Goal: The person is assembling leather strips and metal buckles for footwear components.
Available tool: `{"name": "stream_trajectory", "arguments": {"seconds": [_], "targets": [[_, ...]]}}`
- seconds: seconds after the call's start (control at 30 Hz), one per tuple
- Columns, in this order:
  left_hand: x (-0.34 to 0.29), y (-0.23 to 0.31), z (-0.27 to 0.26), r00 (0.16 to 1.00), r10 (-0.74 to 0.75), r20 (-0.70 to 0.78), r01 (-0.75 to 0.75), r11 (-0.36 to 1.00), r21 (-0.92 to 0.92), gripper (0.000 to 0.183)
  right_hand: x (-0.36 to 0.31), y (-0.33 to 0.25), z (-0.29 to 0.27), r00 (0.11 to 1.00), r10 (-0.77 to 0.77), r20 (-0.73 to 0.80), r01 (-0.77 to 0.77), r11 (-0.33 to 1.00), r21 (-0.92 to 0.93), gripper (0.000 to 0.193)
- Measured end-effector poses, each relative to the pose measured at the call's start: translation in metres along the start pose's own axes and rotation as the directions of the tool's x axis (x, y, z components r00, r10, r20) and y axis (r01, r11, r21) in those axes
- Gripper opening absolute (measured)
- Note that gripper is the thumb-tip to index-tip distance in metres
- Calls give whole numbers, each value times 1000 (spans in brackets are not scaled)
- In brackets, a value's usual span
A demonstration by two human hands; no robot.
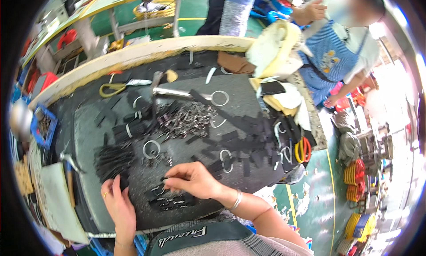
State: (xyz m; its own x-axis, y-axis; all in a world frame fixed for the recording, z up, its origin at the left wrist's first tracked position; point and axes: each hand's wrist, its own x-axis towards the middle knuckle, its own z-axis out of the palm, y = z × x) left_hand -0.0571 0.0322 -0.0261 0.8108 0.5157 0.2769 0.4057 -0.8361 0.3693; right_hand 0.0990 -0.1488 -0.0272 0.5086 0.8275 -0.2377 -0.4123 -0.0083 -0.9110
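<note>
My left hand (120, 207) is at the near left of the dark work board (142, 198), its fingers closed on a black strip (124, 181). Just beyond it lies a heap of narrow black strips (111, 160). To its right, my right hand (195, 180) pinches thumb and forefinger on a small dark piece, mostly hidden. Below that hand, several black strips with shiny metal fittings (173, 202) lie side by side. A few loose metal fittings (163, 160) sit beyond it, near a pale ring (151, 149). Farther off is a large pile of small metal fittings (186, 118).
Short black pieces (248, 140) are scattered at right. At the back lie a metal hammer (177, 93) and yellow-handled scissors (116, 88). A blue basket (44, 125) and another hammer (70, 160) are at left. Orange and yellow rings (303, 149) hang at the right edge. A person in a blue apron (326, 56) stands beyond.
</note>
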Motion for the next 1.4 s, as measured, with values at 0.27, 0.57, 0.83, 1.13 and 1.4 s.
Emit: {"name": "stream_trajectory", "arguments": {"seconds": [0.27, 0.57, 0.83, 1.13, 1.4], "targets": [[-3, -2, -3, 969, -238, 69, 248, 940, -233, 37, -8, -2, -6, 1000, -6, -11, 5, 1000, -26, 17], [10, 26, -78, 906, -367, -209, 179, 782, -597, 11, -13, -19, 2, 978, -128, -164, 121, 991, -54, 15], [25, 70, -21, 955, -194, 223, 278, 329, -903, 5, -25, -43, 30, 717, -697, -2, 502, 519, -692, 13], [25, 45, -24, 936, 12, 351, 294, 518, -803, 5, -28, -33, 20, 809, -569, 147, 504, 544, -671, 13], [9, 53, -10, 531, 177, 829, 845, -190, -500, 11, -42, -29, 5, 886, -413, 209, 455, 696, -556, 16]]}}
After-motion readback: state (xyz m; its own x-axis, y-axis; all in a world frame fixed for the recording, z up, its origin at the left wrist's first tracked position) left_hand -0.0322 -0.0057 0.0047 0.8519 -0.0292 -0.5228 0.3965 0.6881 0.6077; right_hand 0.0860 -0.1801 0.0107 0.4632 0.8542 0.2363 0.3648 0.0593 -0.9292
